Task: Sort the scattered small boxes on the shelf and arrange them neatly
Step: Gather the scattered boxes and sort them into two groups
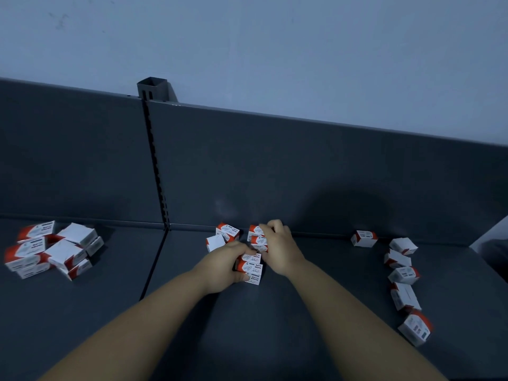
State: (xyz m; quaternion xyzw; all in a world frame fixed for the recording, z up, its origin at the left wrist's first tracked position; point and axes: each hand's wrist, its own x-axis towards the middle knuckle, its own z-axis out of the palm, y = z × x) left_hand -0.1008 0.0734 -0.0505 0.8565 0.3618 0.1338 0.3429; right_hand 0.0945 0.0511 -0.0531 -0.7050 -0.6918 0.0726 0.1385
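Our left hand clasps near boxes; right hand grips far boxes, likely squaring one row.

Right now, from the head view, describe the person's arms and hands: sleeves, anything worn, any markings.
Both arms are bare: the left forearm and right forearm show no sleeve down to the frame's bottom edge. The left hand and right hand wear no gloves, and no watch, bracelet or ring shows. The light is dim, so fine markings cannot be told.
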